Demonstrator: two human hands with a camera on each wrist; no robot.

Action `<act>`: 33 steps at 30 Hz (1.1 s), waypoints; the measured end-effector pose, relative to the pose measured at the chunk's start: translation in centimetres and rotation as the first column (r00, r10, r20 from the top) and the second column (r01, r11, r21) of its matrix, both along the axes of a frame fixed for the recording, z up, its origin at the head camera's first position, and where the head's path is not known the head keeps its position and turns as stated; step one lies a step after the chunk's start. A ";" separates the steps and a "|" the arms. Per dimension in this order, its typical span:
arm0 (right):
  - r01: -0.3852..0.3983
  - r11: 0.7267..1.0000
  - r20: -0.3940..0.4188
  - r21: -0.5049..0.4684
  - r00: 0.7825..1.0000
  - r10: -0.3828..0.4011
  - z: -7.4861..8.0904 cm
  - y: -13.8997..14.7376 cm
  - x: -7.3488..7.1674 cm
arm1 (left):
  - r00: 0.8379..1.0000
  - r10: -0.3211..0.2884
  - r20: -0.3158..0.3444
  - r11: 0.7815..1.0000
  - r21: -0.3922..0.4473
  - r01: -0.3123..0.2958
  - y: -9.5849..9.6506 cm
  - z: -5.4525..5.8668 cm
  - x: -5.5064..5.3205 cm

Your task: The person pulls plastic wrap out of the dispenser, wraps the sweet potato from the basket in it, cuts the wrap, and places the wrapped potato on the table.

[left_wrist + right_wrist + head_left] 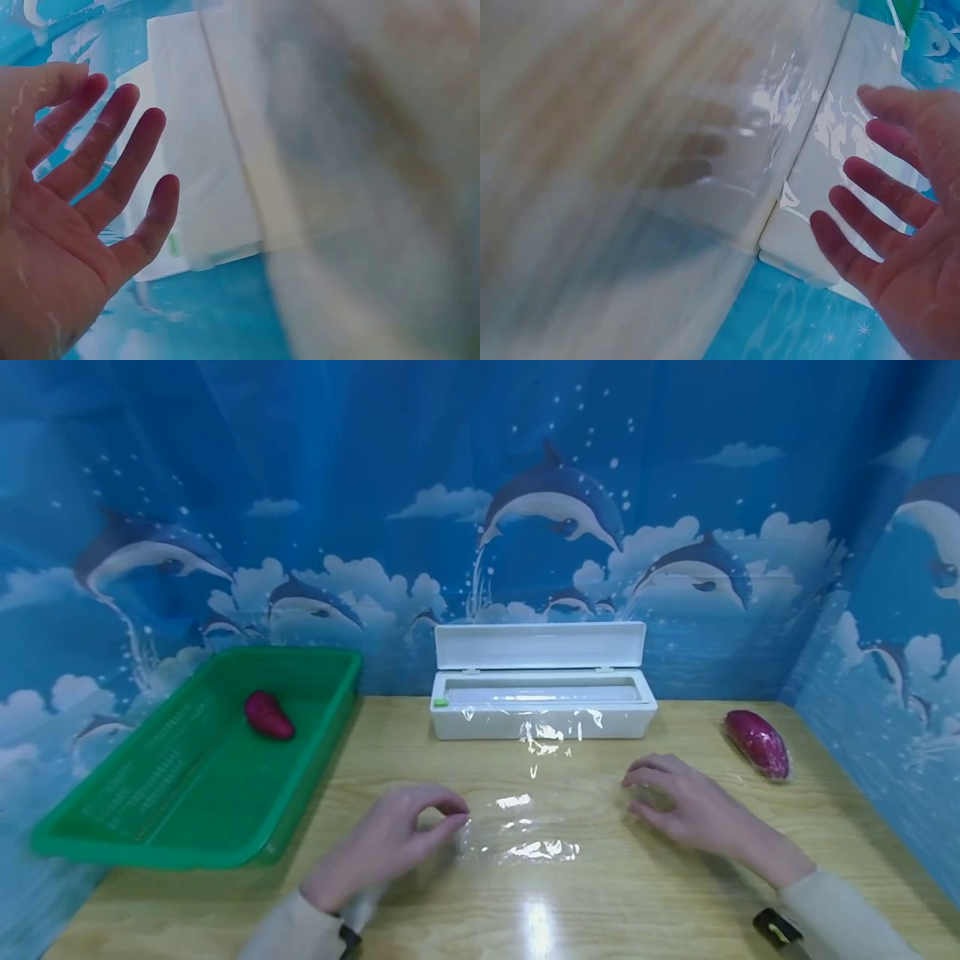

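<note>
A sheet of clear cling film stretches from a white dispenser box over the wooden table toward me, showing mostly as glints. My left hand pinches the film's near left side between thumb and index finger. In the left wrist view the other fingers of the left hand are spread. To the right of the film, my right hand hovers low over the table, its thumb and index finger apart. The right wrist view shows the relaxed fingers of the right hand beside the film-covered box.
The box's lid stands raised against the dolphin-print backdrop. On the left, a green basket holds a dark pink, pear-shaped item. A shiny purple oblong item, seemingly film-wrapped, lies at the table's right.
</note>
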State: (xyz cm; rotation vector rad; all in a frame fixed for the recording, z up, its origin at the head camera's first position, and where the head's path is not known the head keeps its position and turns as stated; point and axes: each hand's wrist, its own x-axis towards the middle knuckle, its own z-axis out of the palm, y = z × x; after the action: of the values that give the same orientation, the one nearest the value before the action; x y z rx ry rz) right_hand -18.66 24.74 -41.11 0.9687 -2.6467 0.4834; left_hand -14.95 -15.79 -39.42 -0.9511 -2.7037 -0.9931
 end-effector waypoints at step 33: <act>0.112 0.961 0.219 0.254 0.961 -0.170 -0.2 0.5 -0.7 | 0.964 0.240 -0.115 0.674 -0.695 -0.251 -15.2 12.5 -8.3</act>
State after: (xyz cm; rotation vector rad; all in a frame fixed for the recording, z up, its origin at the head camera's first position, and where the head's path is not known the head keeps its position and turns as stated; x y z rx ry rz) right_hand -19.39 25.27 -41.31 0.8193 -3.0228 0.2647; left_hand -23.29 -30.95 -26.87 -0.6044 -3.1193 0.1571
